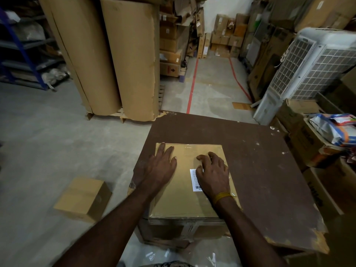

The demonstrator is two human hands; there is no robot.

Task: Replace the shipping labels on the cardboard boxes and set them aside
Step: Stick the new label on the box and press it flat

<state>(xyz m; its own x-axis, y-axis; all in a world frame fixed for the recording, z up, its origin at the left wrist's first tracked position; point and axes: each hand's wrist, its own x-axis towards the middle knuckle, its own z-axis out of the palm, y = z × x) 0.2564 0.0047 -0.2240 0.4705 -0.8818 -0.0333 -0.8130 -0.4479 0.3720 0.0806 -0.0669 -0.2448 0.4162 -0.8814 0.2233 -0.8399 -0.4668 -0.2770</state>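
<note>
Brown table (pixel 260 170), box (pixel 185 189) under L hand (pixel 160 166), R hand (pixel 212 174)

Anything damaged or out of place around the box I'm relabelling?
Yes. The brown board under the cardboard box is chipped and torn at its near right corner and far left corner. A smaller box lies tilted on the floor, left of the board.
</note>
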